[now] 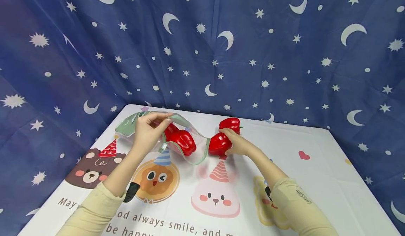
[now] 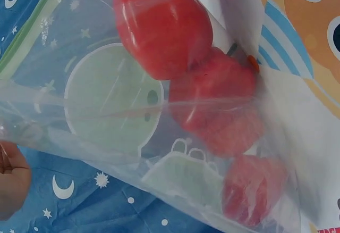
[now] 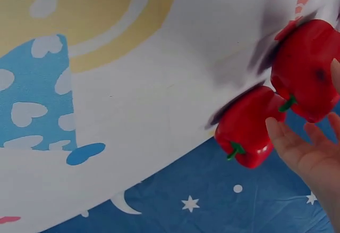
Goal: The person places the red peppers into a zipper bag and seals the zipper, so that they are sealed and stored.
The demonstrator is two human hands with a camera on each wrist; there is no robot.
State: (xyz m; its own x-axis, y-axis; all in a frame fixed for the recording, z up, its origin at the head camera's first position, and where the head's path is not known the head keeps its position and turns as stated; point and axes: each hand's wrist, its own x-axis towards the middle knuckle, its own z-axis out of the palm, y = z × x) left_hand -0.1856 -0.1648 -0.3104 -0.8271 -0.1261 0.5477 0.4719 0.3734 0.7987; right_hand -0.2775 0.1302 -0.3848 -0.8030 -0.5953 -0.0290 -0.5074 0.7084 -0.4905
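Note:
A clear zip bag (image 1: 200, 148) with a green edge lies on its side, its mouth facing right. My left hand (image 1: 149, 128) pinches the upper edge of that mouth between thumb and fingers. Several red bell peppers (image 2: 164, 25) are inside the bag, one close to the opening. My right hand (image 1: 235, 142) holds another red bell pepper (image 1: 219, 144) just outside the mouth, beside the bag's green rim. Right behind it sits one more red bell pepper (image 3: 247, 129) with a green stem, near the right fingertips.
A white tablecloth (image 1: 316, 179) with printed cartoon animals and lettering covers the table. Its far edge runs close behind the bag and peppers. A blue curtain (image 1: 240, 77) with moons and stars hangs behind and at the left side.

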